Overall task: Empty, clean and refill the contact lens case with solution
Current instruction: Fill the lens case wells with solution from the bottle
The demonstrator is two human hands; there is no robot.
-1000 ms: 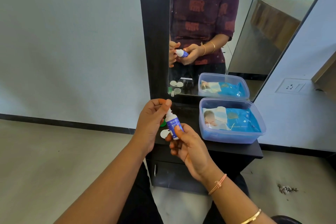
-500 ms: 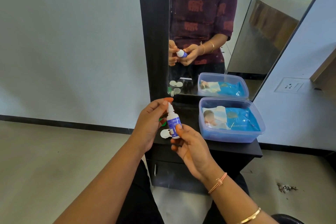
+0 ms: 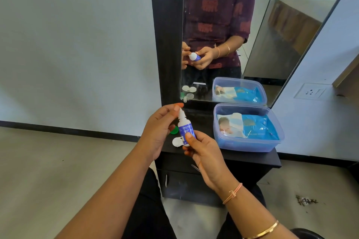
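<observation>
At frame centre I see my right hand (image 3: 204, 149) gripping the upright solution bottle (image 3: 185, 127) while my left hand (image 3: 159, 128) pinches its nozzle tip, the white lens case (image 3: 177, 141) lying on the black shelf (image 3: 252, 156) behind.

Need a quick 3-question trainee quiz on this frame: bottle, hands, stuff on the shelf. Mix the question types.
1. True or false: the solution bottle stands on the shelf.
2. What lies in the clear plastic box? A) folded towels B) a blue wipes pack C) cotton pads
3. Which hand grips the bottle's body, and where are the other hand's fingers?

Key
1. False: it is held up in front of the shelf.
2. B
3. The right hand grips the body; the left hand has its fingers at the nozzle end.
</observation>
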